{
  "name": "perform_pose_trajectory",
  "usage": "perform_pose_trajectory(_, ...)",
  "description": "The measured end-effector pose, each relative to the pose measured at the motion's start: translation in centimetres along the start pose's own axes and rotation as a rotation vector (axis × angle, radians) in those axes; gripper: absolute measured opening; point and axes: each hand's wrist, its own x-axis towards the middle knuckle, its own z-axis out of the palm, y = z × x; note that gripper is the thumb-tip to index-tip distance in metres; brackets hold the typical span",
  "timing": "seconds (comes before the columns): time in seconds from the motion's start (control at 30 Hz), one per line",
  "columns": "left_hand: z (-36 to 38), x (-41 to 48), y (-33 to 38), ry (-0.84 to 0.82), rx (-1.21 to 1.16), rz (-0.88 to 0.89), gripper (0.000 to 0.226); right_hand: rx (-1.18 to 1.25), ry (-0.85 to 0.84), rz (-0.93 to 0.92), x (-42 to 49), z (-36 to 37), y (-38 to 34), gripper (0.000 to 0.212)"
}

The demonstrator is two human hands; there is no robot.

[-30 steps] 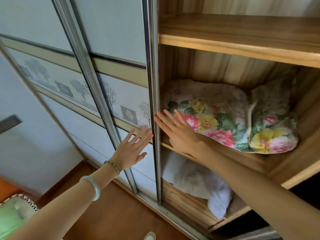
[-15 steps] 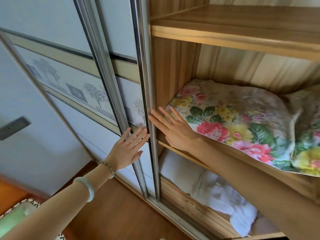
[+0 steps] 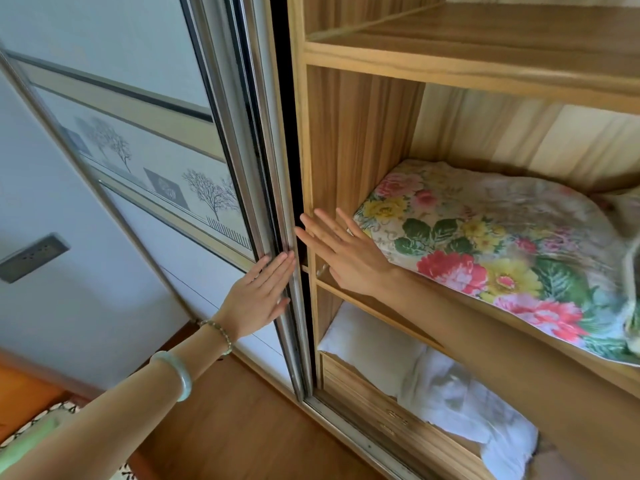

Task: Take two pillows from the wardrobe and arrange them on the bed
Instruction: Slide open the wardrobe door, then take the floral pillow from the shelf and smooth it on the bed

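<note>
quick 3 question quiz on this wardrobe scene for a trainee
1. True or false: the right hand grips the floral pillow.
2. Which hand touches the sliding door? A left B right C neither
3. Fill in: on the shelf below the floral pillow lies a ____ pillow.

Key: 1 false, it is open and flat beside it. 2 A, the left hand is at the door's edge. 3 white.

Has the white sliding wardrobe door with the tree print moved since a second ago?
Yes. The white sliding wardrobe door has slid left, uncovering the wooden side panel and more of the floral pillow.
</note>
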Motion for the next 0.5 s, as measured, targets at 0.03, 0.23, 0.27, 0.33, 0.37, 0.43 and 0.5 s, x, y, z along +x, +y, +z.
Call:
perform_pose_trajectory(0.03, 0.0, 0.0, 0.0, -0.005, 0.005, -0.008, 0.064, 0.003, 0.0, 0.002, 0.1, 0.1, 0.1, 0.082)
perform_pose_trajectory(0.23, 0.1, 0.4, 1.0, -0.006, 0.006, -0.029, 0.065, 0.017, 0.014, 0.016, -0.4, 0.5, 0.4, 0.071)
perform_pose_trajectory(0.27, 0.1, 0.7, 1.3, -0.008, 0.004, -0.019, 0.065, 0.02, 0.013, 0.025, -0.8, 0.5, 0.5, 0.069)
perform_pose_trajectory(0.33, 0.1, 1.4, 1.8, -0.007, -0.018, 0.001, 0.066, 0.01, 0.021, 0.051, -1.8, 0.4, 0.9, 0.07)
perform_pose_trajectory(0.37, 0.1, 2.0, 2.1, -0.006, -0.034, 0.009, 0.066, -0.002, 0.029, 0.071, -2.4, 0.3, 1.2, 0.073)
perform_pose_trajectory(0.43, 0.1, 3.3, 2.7, -0.004, -0.054, 0.03, 0.067, -0.036, 0.04, 0.127, -4.0, -0.2, 1.8, 0.079)
perform_pose_trajectory(0.5, 0.2, 5.0, 3.4, 0.008, -0.071, 0.06, 0.069, -0.074, 0.031, 0.197, -6.1, -0.9, 2.6, 0.083)
